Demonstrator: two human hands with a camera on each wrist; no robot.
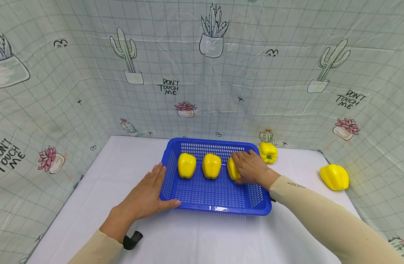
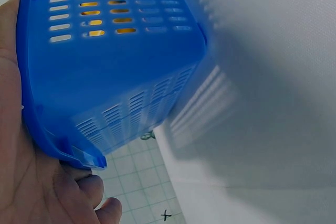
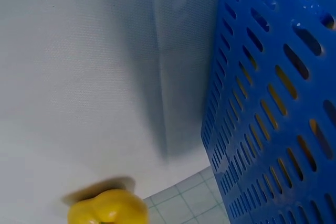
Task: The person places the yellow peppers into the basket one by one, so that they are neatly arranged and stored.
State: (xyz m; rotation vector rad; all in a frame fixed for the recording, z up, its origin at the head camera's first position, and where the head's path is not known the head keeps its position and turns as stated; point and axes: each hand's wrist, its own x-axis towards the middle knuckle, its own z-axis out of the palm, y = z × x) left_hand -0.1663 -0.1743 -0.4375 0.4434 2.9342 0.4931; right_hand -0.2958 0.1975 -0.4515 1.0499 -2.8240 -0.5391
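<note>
A blue perforated plastic basket (image 1: 218, 210) stands on the white table. Two yellow bell peppers, one at the left (image 1: 186, 166) and one in the middle (image 1: 211, 166), sit upright in its back half. To their right, inside the basket, my right hand (image 1: 252, 168) grips a third yellow bell pepper (image 1: 233, 169) from above, partly covering it. My left hand (image 1: 144, 194) rests with straight fingers along the basket's left rim, its thumb over the front corner. In the left wrist view that hand (image 2: 42, 182) touches the rim from outside. The right wrist view hides the right hand.
Outside the basket, one yellow pepper (image 1: 268, 152) lies by its back right corner and another (image 1: 334, 177) near the table's right edge. A sliver of yellow shows behind the right sleeve (image 1: 320, 212). A patterned cloth (image 1: 218, 73) hangs around the table's back and sides.
</note>
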